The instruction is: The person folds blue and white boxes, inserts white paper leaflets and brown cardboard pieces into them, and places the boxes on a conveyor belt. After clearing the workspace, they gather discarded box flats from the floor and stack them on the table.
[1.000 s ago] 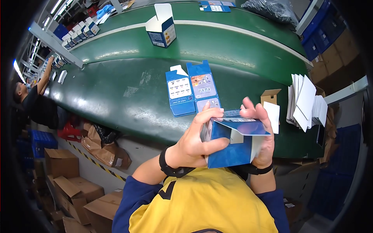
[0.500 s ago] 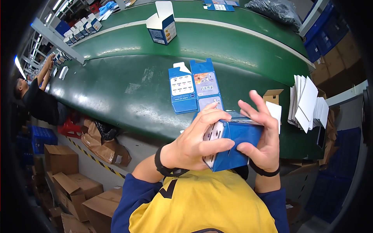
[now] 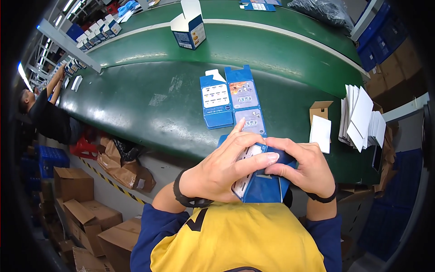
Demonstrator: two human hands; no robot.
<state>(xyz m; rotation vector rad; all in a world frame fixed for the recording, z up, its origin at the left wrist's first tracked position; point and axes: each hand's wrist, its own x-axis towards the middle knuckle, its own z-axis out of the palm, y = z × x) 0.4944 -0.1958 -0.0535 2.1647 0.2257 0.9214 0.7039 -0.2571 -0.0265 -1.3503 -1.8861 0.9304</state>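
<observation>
Both hands were clamped on a small blue carton (image 3: 263, 188) held close against the chest, just off the near edge of the green conveyor belt (image 3: 149, 104): the left hand (image 3: 217, 174) wrapped its left side with fingers stretched across the top, and the right hand (image 3: 306, 170) gripped its right side, thumb laid over the upper flap. The carton was a glossy blue box with a pale printed panel showing under the left fingers and a plain blue face turned toward the yellow shirt; whether its top was fully closed could not be told, since the fingers covered it. On the belt just beyond the hands lay a flattened blue carton blank (image 3: 231, 102), printed side up, with a white tab at its far corner. To its right, near the belt's right end, sat a white card (image 3: 321, 132) against a small brown cardboard piece (image 3: 321, 109), and beside them a fanned stack of white sheets (image 3: 362, 118) hung at the belt's right edge. Toward the far edge stood an opened blue-and-white box (image 3: 189, 26), with a dark plastic bag (image 3: 321, 10) at the far right corner. Brown cardboard boxes (image 3: 77, 204) crowded the floor at the left below the belt, blue crates (image 3: 385, 41) were stacked at the right, and another person (image 3: 47, 113) worked at the belt's left end, arm raised.
</observation>
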